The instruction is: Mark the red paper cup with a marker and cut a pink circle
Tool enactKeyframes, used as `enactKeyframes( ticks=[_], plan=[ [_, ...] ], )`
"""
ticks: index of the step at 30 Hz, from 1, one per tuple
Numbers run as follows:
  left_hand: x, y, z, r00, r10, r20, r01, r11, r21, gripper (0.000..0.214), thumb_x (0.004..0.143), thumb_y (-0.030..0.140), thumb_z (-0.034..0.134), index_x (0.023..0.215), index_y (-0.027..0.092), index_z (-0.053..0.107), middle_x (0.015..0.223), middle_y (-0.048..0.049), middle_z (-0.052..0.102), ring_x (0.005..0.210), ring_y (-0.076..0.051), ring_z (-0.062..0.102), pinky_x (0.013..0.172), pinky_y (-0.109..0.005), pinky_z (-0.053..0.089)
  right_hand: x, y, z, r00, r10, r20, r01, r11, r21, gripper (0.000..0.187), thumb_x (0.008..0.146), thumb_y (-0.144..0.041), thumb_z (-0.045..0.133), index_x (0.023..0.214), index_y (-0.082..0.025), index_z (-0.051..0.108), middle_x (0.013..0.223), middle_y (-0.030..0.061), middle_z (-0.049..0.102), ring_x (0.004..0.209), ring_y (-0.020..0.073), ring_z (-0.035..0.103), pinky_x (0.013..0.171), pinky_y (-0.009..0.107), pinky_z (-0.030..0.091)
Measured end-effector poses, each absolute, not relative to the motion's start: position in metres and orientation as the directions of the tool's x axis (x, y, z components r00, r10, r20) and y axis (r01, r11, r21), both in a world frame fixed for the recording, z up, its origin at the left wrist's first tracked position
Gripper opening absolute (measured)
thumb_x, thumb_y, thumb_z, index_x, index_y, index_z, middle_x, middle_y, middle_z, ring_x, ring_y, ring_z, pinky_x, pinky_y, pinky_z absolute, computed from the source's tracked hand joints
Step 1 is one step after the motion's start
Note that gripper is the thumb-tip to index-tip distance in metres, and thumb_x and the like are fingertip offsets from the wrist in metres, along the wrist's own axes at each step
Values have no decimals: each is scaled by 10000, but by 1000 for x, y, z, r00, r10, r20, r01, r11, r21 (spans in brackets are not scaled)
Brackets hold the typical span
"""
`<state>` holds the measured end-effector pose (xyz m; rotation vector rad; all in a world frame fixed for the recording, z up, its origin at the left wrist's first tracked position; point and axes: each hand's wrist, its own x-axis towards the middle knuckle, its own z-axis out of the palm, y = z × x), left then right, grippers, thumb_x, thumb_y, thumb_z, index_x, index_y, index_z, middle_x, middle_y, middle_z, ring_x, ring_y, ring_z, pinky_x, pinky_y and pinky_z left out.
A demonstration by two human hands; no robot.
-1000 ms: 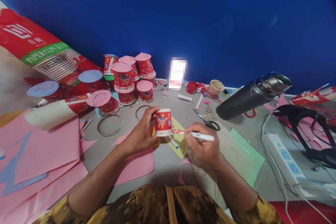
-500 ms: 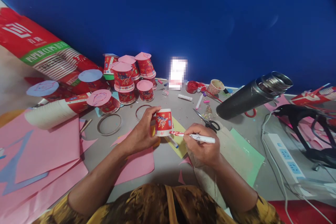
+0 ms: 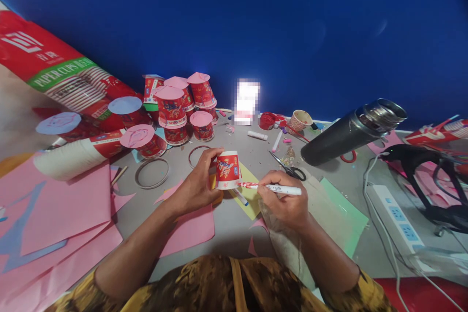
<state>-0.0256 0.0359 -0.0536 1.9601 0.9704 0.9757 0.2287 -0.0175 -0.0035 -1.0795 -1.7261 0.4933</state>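
My left hand (image 3: 197, 185) is wrapped round an upturned red paper cup (image 3: 227, 169) that stands on a yellow sheet (image 3: 249, 194). My right hand (image 3: 284, 204) pinches a white acrylic marker (image 3: 276, 188) with a red tip. The marker lies almost level and its tip touches the cup's lower rim on the right side. A second small marker (image 3: 241, 198) lies on the yellow sheet under the cup. Black scissors (image 3: 290, 169) rest just beyond my right hand.
Several red cups capped with pink and blue paper discs (image 3: 175, 105) are piled at the back left beside sleeves of paper cups (image 3: 75, 153). Pink paper (image 3: 58, 204) covers the left. A dark flask (image 3: 351, 131), a power strip (image 3: 397, 217), cables and green paper (image 3: 345, 214) lie right.
The marker has tilted slightly and its tip has slid a little along the cup's rim. My left hand and the cup have stayed in place.
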Motion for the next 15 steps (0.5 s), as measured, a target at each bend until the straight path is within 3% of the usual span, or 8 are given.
enactKeyframes(
  ticks=[8, 15],
  plan=[
    [-26, 36, -57, 429, 852, 301, 284, -443, 850, 902, 739, 75, 710, 1558, 248, 375, 1564, -149, 462, 1506, -354, 506, 1280, -616, 447, 226, -16, -5, -130, 829, 543, 437, 540, -720, 118, 912, -189, 680, 803, -224, 707, 684, -5, 746, 550, 125, 633, 553, 241, 480],
    [-24, 34, -45, 414, 873, 258, 290, -396, 871, 834, 770, 146, 762, 1519, 230, 405, 1543, -151, 515, 1481, -347, 556, 1270, -569, 475, 230, -18, -7, 0, 872, 490, 405, 448, -797, 94, 907, -214, 715, 815, -226, 731, 698, -10, 749, 565, 130, 661, 561, 237, 507]
  ],
)
